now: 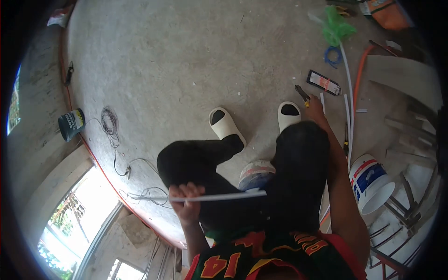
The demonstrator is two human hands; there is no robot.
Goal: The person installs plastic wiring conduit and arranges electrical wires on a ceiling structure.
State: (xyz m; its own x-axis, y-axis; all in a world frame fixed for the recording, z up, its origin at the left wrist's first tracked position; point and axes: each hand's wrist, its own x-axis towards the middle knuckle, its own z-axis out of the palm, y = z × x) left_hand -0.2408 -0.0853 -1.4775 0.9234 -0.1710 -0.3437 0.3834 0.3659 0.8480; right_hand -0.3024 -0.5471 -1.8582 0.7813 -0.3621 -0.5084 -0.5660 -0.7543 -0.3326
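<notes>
My left hand (187, 205) is closed around a thin white strip (228, 197), which lies crosswise above my lap. Over by the floor at the right, beyond my knee, my right hand (314, 109) is closed on pliers (302, 93) with dark jaws and yellow on the handle. The pliers' jaws point away from me. A black tray-like box with a white and orange label (324, 82) lies just past my right hand. Long white strips (347, 107) run along the floor to the right of that hand.
A white bucket with a blue and red label (371, 184) lies tipped at the right. A dark bucket (71, 124) and coiled wire (109, 122) are at the left. Green netting (337, 25), a blue coil (332, 56) and an orange hose (360, 74) lie at the upper right.
</notes>
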